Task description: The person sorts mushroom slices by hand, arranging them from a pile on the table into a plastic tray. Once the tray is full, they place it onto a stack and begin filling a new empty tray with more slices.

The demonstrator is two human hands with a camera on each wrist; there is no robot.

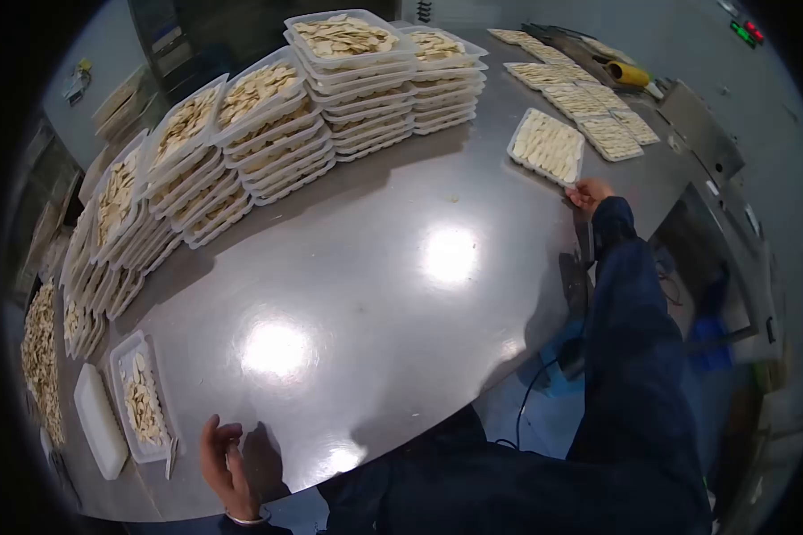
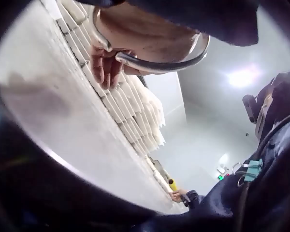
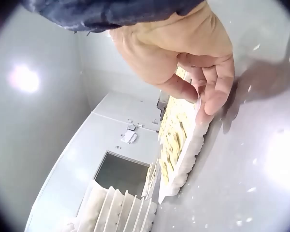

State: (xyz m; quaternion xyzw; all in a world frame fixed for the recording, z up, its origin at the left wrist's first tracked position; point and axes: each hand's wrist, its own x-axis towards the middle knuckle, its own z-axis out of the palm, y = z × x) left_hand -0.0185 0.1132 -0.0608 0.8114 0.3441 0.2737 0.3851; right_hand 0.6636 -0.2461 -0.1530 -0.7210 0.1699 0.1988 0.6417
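Note:
At the far right of the table, my right hand [image 1: 591, 193] holds the near corner of a white plastic tray [image 1: 511, 153] filled with neat rows of pale slices. The right wrist view shows the thumb and fingers of this hand [image 3: 203, 63] pinching the tray's rim [image 3: 186, 166], with the tray low over the metal surface. My left hand [image 1: 227, 468] hangs by the near table edge with loosely bent fingers and nothing in it. A bracelet [image 2: 159, 65] circles that wrist. Left of this hand lies a tray [image 1: 116, 364] partly filled with loose slices.
Tall stacks of slice-filled trays [image 1: 281, 183] line the back and left of the metal table [image 1: 357, 250]. Several filled trays [image 1: 616, 143] lie in rows at the far right, near a yellow cylinder [image 1: 629, 74]. An upturned white tray [image 1: 101, 423] and a slice heap [image 1: 40, 357] are at left.

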